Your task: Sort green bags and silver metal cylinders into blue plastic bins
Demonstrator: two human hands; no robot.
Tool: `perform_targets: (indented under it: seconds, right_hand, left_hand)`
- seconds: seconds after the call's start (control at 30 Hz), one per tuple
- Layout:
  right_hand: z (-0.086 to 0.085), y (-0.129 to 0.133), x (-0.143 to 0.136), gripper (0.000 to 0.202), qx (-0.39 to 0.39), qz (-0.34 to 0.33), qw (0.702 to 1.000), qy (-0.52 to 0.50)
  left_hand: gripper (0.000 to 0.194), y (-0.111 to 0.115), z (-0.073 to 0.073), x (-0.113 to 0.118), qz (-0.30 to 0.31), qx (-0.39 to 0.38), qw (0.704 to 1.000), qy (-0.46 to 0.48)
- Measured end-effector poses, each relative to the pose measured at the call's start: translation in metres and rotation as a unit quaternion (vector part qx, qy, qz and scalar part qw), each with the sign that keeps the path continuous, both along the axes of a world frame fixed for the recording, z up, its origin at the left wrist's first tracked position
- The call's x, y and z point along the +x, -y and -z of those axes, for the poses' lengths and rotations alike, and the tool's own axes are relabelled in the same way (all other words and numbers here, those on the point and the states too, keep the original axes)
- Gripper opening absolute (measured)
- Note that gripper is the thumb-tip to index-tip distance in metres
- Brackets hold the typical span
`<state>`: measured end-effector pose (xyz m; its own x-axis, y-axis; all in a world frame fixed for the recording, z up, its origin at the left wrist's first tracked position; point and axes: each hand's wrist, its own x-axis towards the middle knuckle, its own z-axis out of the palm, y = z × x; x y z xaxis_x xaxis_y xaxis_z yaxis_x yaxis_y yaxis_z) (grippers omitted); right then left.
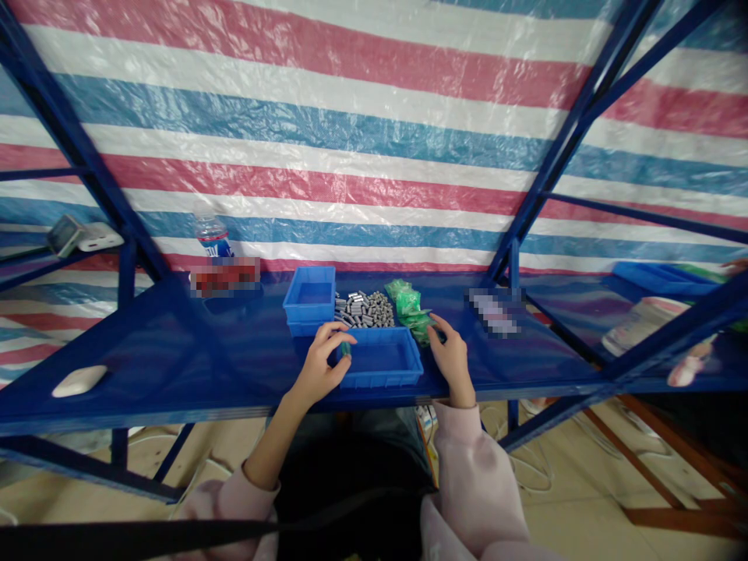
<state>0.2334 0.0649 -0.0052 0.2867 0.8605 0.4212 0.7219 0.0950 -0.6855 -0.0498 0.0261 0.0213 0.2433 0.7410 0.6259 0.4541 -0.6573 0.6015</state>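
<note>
Left hand [324,360] pinches a green piece [345,350] at the tray [382,357] edge — right hand [451,354], parted, by green packets [408,301]

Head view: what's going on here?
The person's left hand has a small green piece in its grip, over the left end of the front bin. The right hand is open beside the green bags. Loose metal parts lie behind that bin, next to the stacked bins.

Blue bench [234,358] on my feed: blue tray [382,381] near front edge, stacked blue bins [310,321], loose metal cylinders [371,310], green bags [407,301] right of them, white mouse [80,380] far left.
</note>
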Motion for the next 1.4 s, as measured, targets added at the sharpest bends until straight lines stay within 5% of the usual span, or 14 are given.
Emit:
perform_targets:
  seconds: [0.47, 0.67, 0.83, 1.13, 1.4]
  right_hand:
    - [-0.002, 0.001, 0.000, 0.041, 0.011, -0.003, 0.999, -0.047]
    - [-0.006, 0.002, -0.008, 0.054, 0.013, 0.021, 0.996, 0.084]
    - [-0.005, 0.002, -0.015, 0.047, -0.005, -0.041, 0.988, 0.150]
    - [-0.001, -0.004, -0.008, 0.036, 0.017, -0.045, 0.993, 0.104]
    - [0.001, -0.002, -0.007, 0.052, 0.044, -0.010, 0.997, 0.065]
  left_hand:
    - [0.025, 0.000, 0.000, 0.000, 0.001, -0.031, 0.999, -0.014]
    - [0.025, 0.000, 0.001, -0.001, -0.003, -0.039, 0.998, -0.043]
    - [0.024, 0.001, 0.001, -0.002, -0.003, -0.044, 0.998, -0.052]
    - [0.026, 0.001, 0.001, -0.002, -0.001, -0.045, 0.997, -0.056]
    - [0.027, 0.001, 0.000, -0.002, -0.003, -0.040, 0.998, -0.057]
